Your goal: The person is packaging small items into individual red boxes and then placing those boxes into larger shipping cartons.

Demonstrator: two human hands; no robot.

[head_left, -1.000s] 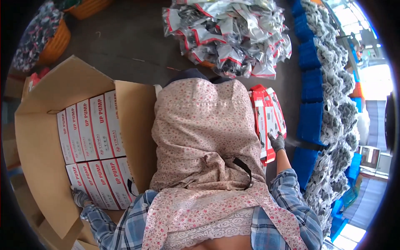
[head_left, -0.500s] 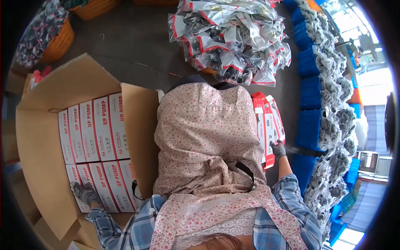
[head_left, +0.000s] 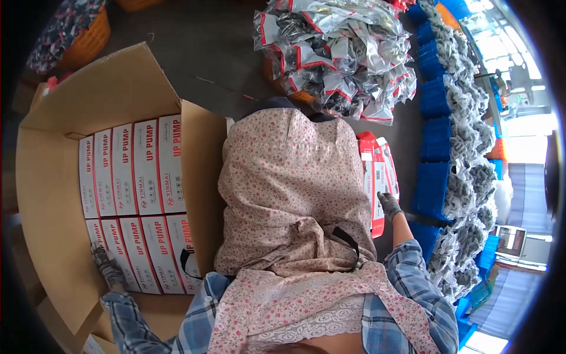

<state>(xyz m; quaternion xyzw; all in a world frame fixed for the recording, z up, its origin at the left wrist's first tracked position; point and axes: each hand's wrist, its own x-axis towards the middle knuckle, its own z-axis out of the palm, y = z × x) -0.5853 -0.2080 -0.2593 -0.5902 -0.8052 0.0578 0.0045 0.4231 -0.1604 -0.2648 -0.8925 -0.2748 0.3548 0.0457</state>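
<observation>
My left hand [head_left: 108,266], in a grey glove, lies with fingers extended against the leftmost near box [head_left: 96,233] inside a large open carton [head_left: 50,194]. Two rows of white boxes with red edges [head_left: 137,248] stand packed there. On my right, my gloved right hand [head_left: 390,206] rests its outstretched fingers on a stack of red and white folding boxes [head_left: 377,177] beside my lap. Its grip on them is not visible, and part of the stack is hidden by my apron [head_left: 295,189].
Ahead stands a basket heaped with clear-bagged parts [head_left: 336,65]. Blue bins [head_left: 433,183] full of grey-white parts [head_left: 466,194] line the right side. An orange basket [head_left: 88,41] with more packets sits far left. The carton's raised flap [head_left: 203,183] stands beside my left leg.
My left hand has shifted slightly left and up along the box's outer side. My right hand has moved slightly left over the folding boxes. The whole view has shifted a little.
</observation>
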